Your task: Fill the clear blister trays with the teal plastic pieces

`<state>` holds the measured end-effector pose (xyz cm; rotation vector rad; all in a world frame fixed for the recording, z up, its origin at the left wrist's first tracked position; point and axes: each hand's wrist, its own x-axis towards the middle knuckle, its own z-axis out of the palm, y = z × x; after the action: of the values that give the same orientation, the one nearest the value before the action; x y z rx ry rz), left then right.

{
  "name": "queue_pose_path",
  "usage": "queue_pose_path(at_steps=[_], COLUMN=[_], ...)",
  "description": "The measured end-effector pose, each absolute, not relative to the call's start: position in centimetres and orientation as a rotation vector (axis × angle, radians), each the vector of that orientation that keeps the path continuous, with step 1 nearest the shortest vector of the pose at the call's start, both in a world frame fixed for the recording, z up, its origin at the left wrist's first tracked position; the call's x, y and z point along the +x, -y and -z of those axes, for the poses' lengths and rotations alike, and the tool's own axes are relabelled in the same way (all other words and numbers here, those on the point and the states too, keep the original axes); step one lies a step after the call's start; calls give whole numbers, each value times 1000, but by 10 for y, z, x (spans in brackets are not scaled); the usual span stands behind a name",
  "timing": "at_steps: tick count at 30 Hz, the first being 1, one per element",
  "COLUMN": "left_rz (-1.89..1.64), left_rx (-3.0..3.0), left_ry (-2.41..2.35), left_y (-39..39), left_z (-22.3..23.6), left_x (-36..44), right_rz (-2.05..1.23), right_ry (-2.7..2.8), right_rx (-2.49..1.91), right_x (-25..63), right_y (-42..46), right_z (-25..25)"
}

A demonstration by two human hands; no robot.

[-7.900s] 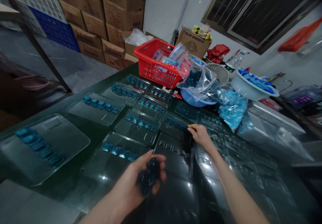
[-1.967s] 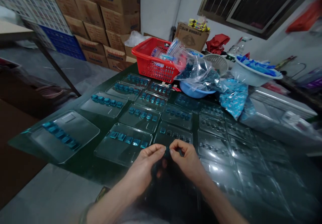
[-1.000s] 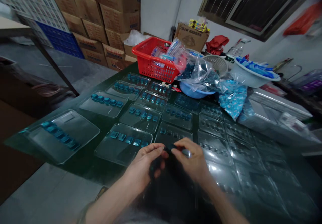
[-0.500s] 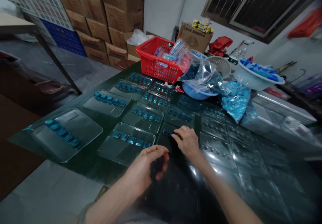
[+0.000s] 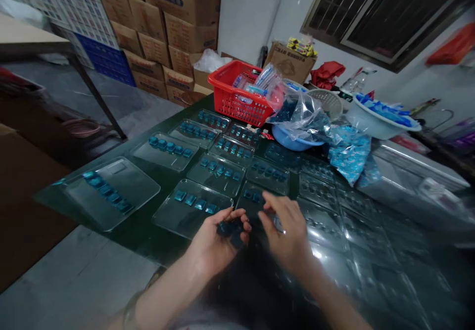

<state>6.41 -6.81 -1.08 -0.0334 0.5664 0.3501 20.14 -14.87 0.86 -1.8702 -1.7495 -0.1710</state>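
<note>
My left hand (image 5: 218,238) is palm up with its fingers curled around a few small dark blue square pieces (image 5: 230,228). To its right, my right hand (image 5: 287,226) is slightly blurred, with thumb and forefinger apart and no piece visible between them. Just beyond the right fingertips, a clear plastic tray (image 5: 247,209) carries two blue square pieces (image 5: 253,195) near its far edge. Left of it, another clear tray (image 5: 174,221) has a row of blue squares (image 5: 190,200), partly hidden behind my left hand.
More clear trays with rows of blue pieces, such as the leftmost tray (image 5: 144,184), cover the dark green table (image 5: 148,243). Clear trays (image 5: 322,221) lie on the right. A red basket (image 5: 237,100), blue basin (image 5: 293,142) and plastic bags (image 5: 347,154) stand at the back.
My right hand has drawn back from the tray toward my left hand, and its fingers have parted. My left hand has turned more palm up, showing the pieces. The view has shifted slightly.
</note>
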Motion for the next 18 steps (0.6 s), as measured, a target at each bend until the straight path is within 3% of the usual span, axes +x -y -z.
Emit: queue_pose_path(at_steps=[3, 7, 13, 18], left_rz=[-367, -368, -421, -457], left_rx=[-89, -141, -63, 210], left_ry=[-574, -587, -632, -677], left_y=[69, 72, 76, 84], left_z=[8, 4, 4, 3], left_x=[67, 72, 76, 77], right_rz=[68, 41, -107, -414], right_ry=[2004, 2091, 1884, 1468], right_rx=[-1693, -1828, -1838, -1758], right_x=[177, 162, 173, 186], right_y=[168, 173, 173, 177], right_z=[-17, -9, 2, 2])
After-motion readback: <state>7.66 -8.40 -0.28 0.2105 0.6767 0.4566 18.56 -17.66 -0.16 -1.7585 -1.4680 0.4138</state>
